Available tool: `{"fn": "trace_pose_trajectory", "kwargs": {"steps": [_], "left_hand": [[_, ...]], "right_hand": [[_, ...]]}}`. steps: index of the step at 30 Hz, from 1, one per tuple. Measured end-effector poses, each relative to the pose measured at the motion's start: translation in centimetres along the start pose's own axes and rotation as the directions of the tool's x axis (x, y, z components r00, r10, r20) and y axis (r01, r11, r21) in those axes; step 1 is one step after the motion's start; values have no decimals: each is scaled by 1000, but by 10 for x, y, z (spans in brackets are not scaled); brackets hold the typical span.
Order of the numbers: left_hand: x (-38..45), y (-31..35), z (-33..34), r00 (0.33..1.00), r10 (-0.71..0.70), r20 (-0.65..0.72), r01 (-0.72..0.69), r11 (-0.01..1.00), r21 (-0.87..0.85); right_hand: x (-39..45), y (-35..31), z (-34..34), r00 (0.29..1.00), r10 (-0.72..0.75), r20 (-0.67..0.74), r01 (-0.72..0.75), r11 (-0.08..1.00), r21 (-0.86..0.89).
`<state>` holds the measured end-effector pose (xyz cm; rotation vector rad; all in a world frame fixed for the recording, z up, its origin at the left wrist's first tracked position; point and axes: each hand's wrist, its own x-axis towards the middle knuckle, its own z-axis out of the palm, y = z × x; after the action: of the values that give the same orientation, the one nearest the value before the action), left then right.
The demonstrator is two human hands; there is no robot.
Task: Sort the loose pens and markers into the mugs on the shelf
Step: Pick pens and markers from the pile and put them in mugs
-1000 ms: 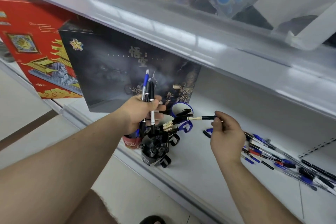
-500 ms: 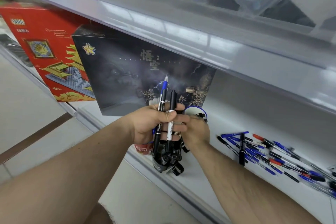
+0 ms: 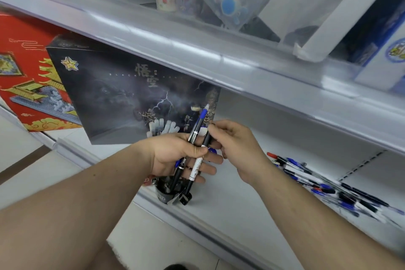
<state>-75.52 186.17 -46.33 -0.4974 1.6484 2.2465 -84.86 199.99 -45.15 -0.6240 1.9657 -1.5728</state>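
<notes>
A red box (image 3: 24, 72) and a dark box (image 3: 122, 94) stand left. The left hand (image 3: 175, 155) grips two pens (image 3: 192, 153) above a black mug (image 3: 164, 195). The right hand (image 3: 236, 147) pinches one pen's top. Loose pens (image 3: 324, 184) lie right on the shelf (image 3: 230, 199).

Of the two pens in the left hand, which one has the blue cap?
The black-barrelled pen nearer the wrist: its blue cap pokes up highest in the left hand. The white-barrelled marker beside it has a black top, pinched by the right hand.

White shelving (image 3: 230, 184) with a pale upper shelf edge (image 3: 197, 50) stands over a light tiled floor (image 3: 153, 245), evenly lit.
</notes>
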Motion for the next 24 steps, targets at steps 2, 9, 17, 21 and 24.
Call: {"fn": "trace_pose_trajectory", "kwargs": {"steps": [2,9,17,21,24], "left_hand": [[0,0,10,1000,-13,28,12,1000,13],[14,-4,55,994,2,-111,-8,998,-57],[48,-4,131,980,2,-201,-14,998,-61],[60,-9,179,995,-86,46,90,991,-102],[75,-12,213,987,-66,148,80,993,-86]], "right_hand": [[-10,0,-7,998,-63,7,64,991,-121],[-43,1,-54,949,66,-309,-29,992,123],[-100,8,-153,848,119,-516,-52,989,142],[-139,9,-194,838,105,-536,-71,994,83],[-166,10,-223,807,115,-580,-89,993,72]]}}
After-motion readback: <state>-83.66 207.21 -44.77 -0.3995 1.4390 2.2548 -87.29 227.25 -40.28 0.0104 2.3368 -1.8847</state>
